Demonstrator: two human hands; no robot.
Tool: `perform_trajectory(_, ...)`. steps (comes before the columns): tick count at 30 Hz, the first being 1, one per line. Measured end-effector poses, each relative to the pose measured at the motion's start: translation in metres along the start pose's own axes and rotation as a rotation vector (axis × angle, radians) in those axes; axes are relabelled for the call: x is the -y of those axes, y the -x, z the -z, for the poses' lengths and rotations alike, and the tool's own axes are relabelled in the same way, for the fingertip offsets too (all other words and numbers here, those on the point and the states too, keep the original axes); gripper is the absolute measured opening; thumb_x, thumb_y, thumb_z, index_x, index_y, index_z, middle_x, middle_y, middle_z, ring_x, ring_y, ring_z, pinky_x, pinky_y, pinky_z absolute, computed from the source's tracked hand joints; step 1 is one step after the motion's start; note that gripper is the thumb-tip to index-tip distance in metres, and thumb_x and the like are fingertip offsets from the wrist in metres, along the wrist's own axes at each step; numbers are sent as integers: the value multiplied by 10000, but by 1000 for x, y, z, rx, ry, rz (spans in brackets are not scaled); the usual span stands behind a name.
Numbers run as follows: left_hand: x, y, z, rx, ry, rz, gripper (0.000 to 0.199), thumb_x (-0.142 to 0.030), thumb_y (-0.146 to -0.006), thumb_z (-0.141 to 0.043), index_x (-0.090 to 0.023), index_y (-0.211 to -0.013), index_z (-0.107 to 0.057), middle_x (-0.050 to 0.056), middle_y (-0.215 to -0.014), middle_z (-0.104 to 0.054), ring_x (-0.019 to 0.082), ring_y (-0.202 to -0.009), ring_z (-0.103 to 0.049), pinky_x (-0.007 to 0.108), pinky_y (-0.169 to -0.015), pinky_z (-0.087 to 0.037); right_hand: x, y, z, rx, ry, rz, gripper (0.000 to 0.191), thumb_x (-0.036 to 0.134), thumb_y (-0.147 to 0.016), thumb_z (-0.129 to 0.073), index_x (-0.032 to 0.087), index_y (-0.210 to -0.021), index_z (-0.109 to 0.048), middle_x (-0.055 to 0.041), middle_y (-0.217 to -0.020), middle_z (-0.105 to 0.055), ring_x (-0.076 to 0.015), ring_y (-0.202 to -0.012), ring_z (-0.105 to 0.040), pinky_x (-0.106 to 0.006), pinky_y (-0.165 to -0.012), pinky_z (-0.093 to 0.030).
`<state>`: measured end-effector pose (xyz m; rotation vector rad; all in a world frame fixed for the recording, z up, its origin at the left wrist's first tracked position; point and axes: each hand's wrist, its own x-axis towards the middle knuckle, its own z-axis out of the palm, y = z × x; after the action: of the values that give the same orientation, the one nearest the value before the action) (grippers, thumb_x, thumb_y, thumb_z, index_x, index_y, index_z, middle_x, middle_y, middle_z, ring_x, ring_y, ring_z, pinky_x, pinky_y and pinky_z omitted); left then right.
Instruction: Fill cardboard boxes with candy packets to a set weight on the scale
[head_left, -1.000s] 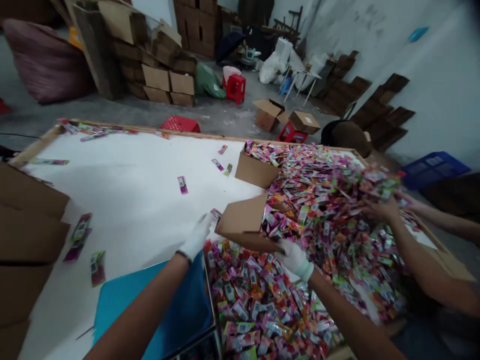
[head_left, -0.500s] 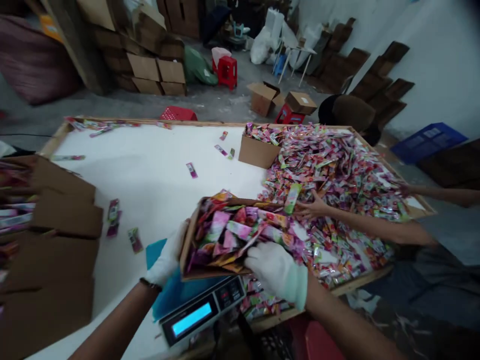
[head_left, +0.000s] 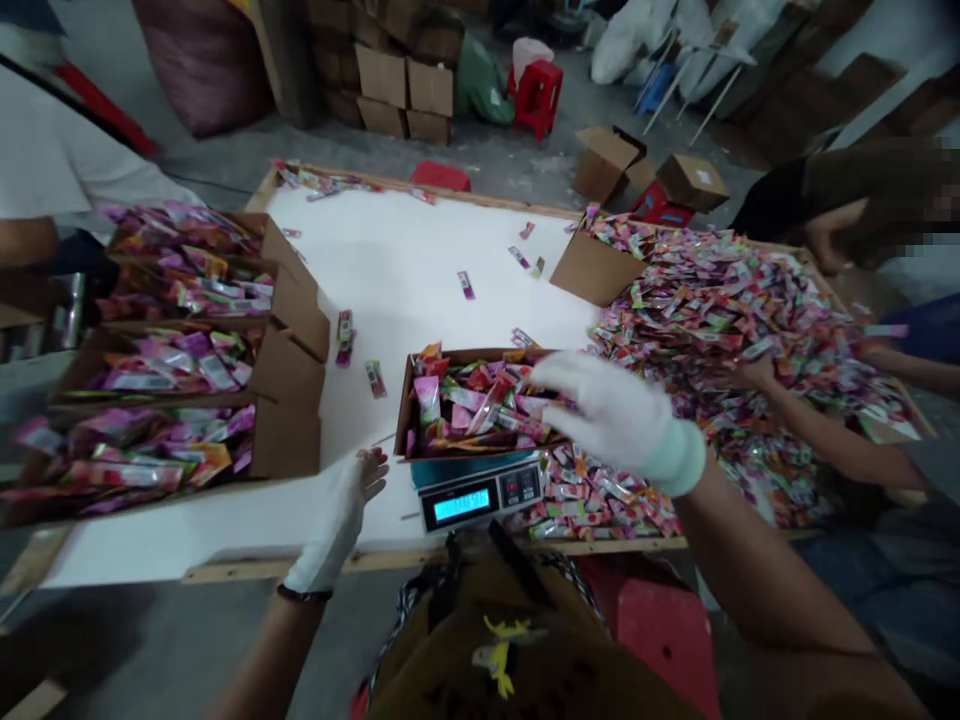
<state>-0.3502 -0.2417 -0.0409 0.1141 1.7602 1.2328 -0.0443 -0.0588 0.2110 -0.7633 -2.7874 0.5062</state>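
A cardboard box (head_left: pixel 480 452) full of small purple, pink and green sachets (head_left: pixel 491 400) sits on a digital scale (head_left: pixel 480 496) with a lit blue display, its digits too blurred to read. My right hand (head_left: pixel 611 405), in a white glove, hovers over the box's right end, fingers apart and holding nothing visible; whether the fingertips touch the sachets I cannot tell. Off the box's left side, my gloved left hand (head_left: pixel 337 520) is clear of it, empty, with bare fingertips spread.
Several filled cardboard boxes (head_left: pixel 289 440) line the table's left end. A large sachet heap (head_left: pixel 720 330) covers the right, where a co-worker's hand (head_left: pixel 757 375) reaches in. Another box (head_left: pixel 596 268) stands at the heap's far-left edge. Loose sachets dot the white tabletop (head_left: pixel 390 250).
The box, earlier tilted with my left hand gripping its side, now rests level on the scale. My left hand has let go and moved away; my right hand has lifted. The view has shifted left.
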Motion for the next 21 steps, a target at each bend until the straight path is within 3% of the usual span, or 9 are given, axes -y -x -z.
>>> perform_trajectory(2,13,11,15,-56,62,129,371,-518,-835,-598,-185,-973,-686,141,-1066,-751,279,-992,-718,387,-867,-557,-6,-9,7,-30,46,-69,453,277,-958,-655,174,-1399,-641,-143,-1350,-656,-303,-1221,-654,-469,-1084,-556)
perform_trajectory(6,40,33,41,-66,121,216,324,-454,-894,-606,-168,-1008,-709,132,-1120,-753,254,-1011,-717,354,-871,-536,-6,-38,-14,258,165,-209,747,267,-848,-759,231,-1558,-530,-159,-1470,-548,-366,-1269,-631,-508,-1053,-572)
perform_trajectory(9,60,42,49,-67,124,227,324,-448,-884,-639,-170,-1034,-711,141,-1167,-751,266,-1037,-723,366,-887,-540,1,-55,-39,436,250,-289,814,215,-832,-782,286,-1597,-513,-184,-1585,-441,-403,-1254,-636,-555,-1016,-580)
perform_trajectory(11,69,44,48,-50,120,232,358,-462,-853,-664,-172,-1057,-713,150,-1170,-751,282,-1063,-725,379,-907,-541,4,-59,-54,468,289,-302,752,178,-843,-767,285,-1559,-565,-196,-1646,-380,-414,-1244,-630,-567,-987,-584)
perform_trajectory(16,74,43,33,-5,118,214,444,-502,-798,-699,-174,-1098,-685,163,-1161,-728,302,-1081,-722,417,-968,-546,-7,-51,-78,317,261,-200,404,125,-917,-616,188,-1306,-709,-180,-1688,-366,-368,-1276,-590,-488,-965,-585)
perform_trajectory(19,55,35,35,-51,203,204,385,-448,-841,-653,-223,-1150,-605,123,-1162,-686,269,-1023,-723,444,-995,-560,-23,-47,-76,195,157,-144,318,94,-930,-519,145,-1172,-717,-179,-1630,-446,-294,-1293,-589,-406,-1030,-551)
perform_trajectory(21,33,22,50,-108,294,181,345,-437,-896,-580,-268,-1190,-518,97,-1191,-634,264,-1026,-716,481,-981,-584,-31,-44,-61,99,40,-77,281,79,-880,-524,141,-1074,-717,-166,-1416,-613,-244,-1221,-617,-362,-1038,-534)
